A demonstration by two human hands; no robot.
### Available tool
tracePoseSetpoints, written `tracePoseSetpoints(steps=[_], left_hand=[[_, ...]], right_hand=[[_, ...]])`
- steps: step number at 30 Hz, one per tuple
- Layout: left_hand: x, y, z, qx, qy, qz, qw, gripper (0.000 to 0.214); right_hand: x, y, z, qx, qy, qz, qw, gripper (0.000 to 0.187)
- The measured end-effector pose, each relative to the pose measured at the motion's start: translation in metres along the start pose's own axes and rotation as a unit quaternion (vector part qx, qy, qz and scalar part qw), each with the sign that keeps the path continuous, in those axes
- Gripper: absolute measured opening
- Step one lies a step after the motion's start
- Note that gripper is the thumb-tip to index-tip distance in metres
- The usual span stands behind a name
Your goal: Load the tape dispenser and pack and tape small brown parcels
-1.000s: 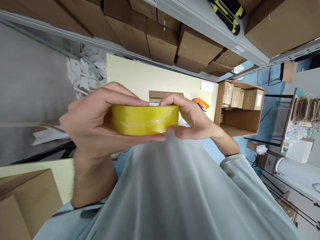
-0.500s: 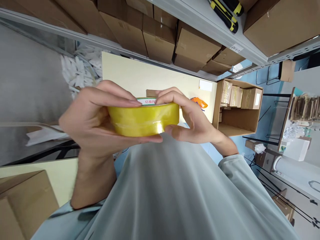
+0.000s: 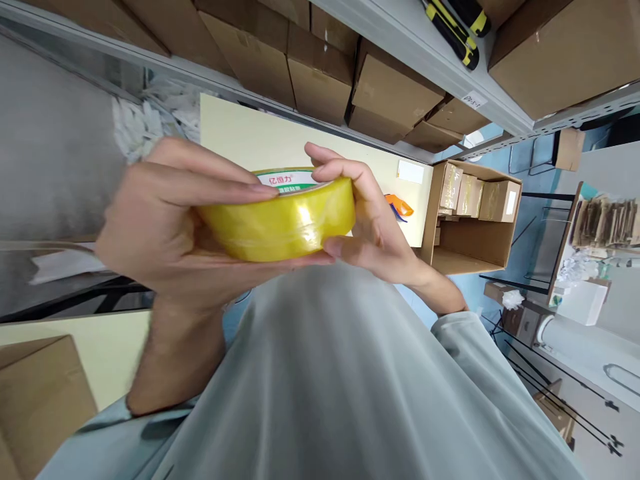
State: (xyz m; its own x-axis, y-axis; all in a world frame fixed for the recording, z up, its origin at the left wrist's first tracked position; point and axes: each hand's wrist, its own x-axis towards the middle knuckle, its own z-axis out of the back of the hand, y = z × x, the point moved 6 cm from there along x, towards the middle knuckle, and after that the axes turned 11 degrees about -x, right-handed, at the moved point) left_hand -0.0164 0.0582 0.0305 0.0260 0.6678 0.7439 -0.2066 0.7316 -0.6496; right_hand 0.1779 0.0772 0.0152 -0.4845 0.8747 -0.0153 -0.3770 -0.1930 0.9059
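A roll of yellow packing tape (image 3: 270,230) is held up in front of my chest, its flat side turned a little toward me. My left hand (image 3: 185,213) wraps round its left side, with fingers over the upper rim and others stretched beneath. On the right side, my right hand (image 3: 367,213) grips the roll, thumb against the outer face and fingers over the rim. Part of the white and green label inside the core shows between the hands. The tape's loose end cannot be made out.
Behind the tape is a cream tabletop (image 3: 240,133) with an orange item (image 3: 400,205) on it. An open cardboard box (image 3: 473,243) holding smaller boxes stands at the right. Above runs a grey shelf (image 3: 400,53) with cartons and yellow-black utility knives (image 3: 453,33). Another carton (image 3: 45,393) sits lower left.
Both hands have shifted slightly left and up with the tape roll. It has tilted, so more of the label inside the core shows.
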Motion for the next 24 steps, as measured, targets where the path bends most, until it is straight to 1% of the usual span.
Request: tracePoseSetpoints(steps=[2, 3, 5, 6, 7, 9, 11, 13, 15, 17, 19, 20, 24], left_hand=[[0.003, 0.0, -0.001, 0.021, 0.032, 0.048, 0.998, 0.07], [0.003, -0.002, -0.001, 0.028, 0.044, 0.057, 0.997, 0.066], [0.003, -0.005, -0.003, 0.043, 0.065, 0.071, 0.994, 0.059], [0.003, -0.006, -0.003, 0.044, 0.055, 0.065, 0.995, 0.058], [0.002, -0.006, -0.002, 0.04, 0.033, 0.057, 0.997, 0.057], [0.0, -0.003, -0.001, 0.028, -0.005, 0.058, 0.998, 0.057], [-0.003, 0.002, -0.003, 0.019, -0.019, 0.066, 0.997, 0.058], [-0.005, 0.004, -0.005, 0.011, -0.022, 0.069, 0.997, 0.059], [-0.006, 0.003, -0.003, 0.0, -0.036, 0.068, 0.997, 0.06], [-0.006, 0.003, -0.003, 0.001, -0.023, 0.097, 0.995, 0.06], [-0.006, 0.004, -0.004, 0.011, -0.006, 0.127, 0.992, 0.063], [-0.006, 0.004, -0.005, 0.017, 0.002, 0.13, 0.991, 0.064], [-0.002, 0.0, -0.004, 0.013, -0.002, 0.067, 0.998, 0.07]], right_hand=[[0.004, -0.006, -0.001, 0.065, 0.009, -0.008, 0.998, 0.079], [0.005, -0.008, -0.001, 0.068, 0.013, -0.024, 0.997, 0.079], [0.005, -0.009, 0.0, 0.038, 0.016, -0.052, 0.998, 0.078], [0.005, -0.007, 0.001, 0.017, 0.018, -0.057, 0.998, 0.078], [0.004, -0.005, 0.001, 0.0, 0.02, -0.053, 0.998, 0.079], [0.003, -0.001, 0.0, -0.016, 0.02, -0.024, 0.999, 0.08], [0.002, -0.001, -0.001, -0.012, 0.016, 0.007, 1.0, 0.078], [0.002, -0.005, -0.003, -0.008, 0.01, 0.014, 1.0, 0.078], [0.003, -0.013, -0.006, -0.015, 0.004, -0.003, 1.0, 0.08], [0.005, -0.021, -0.008, -0.025, -0.001, -0.02, 0.999, 0.08], [0.005, -0.024, -0.01, -0.033, -0.002, -0.019, 0.999, 0.079], [0.005, -0.024, -0.011, -0.043, 0.003, -0.013, 0.999, 0.077], [0.003, -0.014, -0.013, -0.106, 0.044, 0.018, 0.993, 0.07]])
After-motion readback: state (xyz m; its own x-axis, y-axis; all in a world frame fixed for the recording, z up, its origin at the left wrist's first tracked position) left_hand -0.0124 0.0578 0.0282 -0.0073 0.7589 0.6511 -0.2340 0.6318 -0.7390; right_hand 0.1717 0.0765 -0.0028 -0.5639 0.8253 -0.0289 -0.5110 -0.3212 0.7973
